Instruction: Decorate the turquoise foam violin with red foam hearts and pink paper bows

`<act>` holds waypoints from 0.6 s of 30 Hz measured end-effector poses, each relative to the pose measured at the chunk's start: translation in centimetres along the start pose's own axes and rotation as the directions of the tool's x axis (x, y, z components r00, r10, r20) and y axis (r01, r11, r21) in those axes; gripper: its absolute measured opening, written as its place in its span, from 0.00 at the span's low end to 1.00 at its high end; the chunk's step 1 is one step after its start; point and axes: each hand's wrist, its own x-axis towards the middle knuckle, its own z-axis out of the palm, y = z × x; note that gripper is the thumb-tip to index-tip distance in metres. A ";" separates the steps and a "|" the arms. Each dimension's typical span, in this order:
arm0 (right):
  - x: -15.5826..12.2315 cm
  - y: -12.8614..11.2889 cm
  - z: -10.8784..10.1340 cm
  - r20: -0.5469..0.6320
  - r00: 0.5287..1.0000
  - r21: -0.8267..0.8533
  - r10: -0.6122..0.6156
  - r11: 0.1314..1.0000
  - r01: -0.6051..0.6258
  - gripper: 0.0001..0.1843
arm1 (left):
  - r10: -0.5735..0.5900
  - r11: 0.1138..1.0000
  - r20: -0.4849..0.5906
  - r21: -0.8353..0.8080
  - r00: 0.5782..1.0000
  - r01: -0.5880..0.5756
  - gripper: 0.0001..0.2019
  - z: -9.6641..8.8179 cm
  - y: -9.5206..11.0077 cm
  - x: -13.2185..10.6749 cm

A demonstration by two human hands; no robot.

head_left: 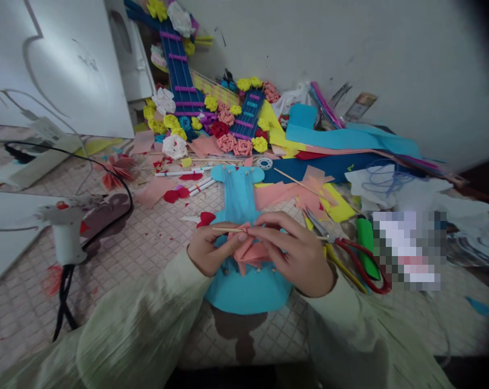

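Observation:
My left hand (pixel 212 247) and my right hand (pixel 296 253) are closed together over a blue guitar-shaped paper piece (pixel 249 294). Between their fingertips is a piece of pink paper (pixel 250 254), folded and creased, hanging down in flaps. A thin wooden stick (pixel 225 230) lies across at the paper's upper edge; a pale end also shows right of my right hand. My left thumb presses on the paper near the stick. The right fingers pinch it from the other side. Beneath them, my hands and the paper hide the middle of the blue guitar shape.
On the left stands a white glue gun (pixel 68 232) with a black cable. Red-handled scissors (pixel 364 265) and a green object (pixel 367 247) lie at right. Behind are paper flowers (pixel 227 142), dark blue guitar-neck shapes (pixel 180 73) and pink paper scraps (pixel 279 194).

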 end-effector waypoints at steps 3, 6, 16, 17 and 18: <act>-0.1 0.0 0.0 -0.002 1.000 -0.004 -0.001 1.000 0.001 0.15 | 0.004 1.000 0.001 0.020 1.000 -0.004 0.05 -0.1 0.0 -0.1; -0.1 0.0 0.1 -0.013 1.000 -0.024 -0.018 1.000 0.017 0.14 | 0.011 0.999 -0.026 0.039 1.000 -0.010 0.05 0.0 0.1 -0.2; 0.2 -0.4 0.1 -0.054 0.997 0.038 0.058 0.998 -0.056 0.10 | 0.041 0.996 0.013 0.081 0.999 -0.042 0.06 0.0 0.0 -0.2; 0.2 -0.4 0.1 -0.056 0.996 0.058 0.073 0.996 -0.069 0.10 | 0.057 0.994 0.026 0.092 0.998 -0.059 0.06 -0.1 0.1 -0.2; 0.3 -0.4 0.1 -0.055 0.995 0.079 0.083 0.994 -0.079 0.10 | 0.078 0.991 0.037 0.108 0.996 -0.082 0.06 -0.2 0.0 -0.1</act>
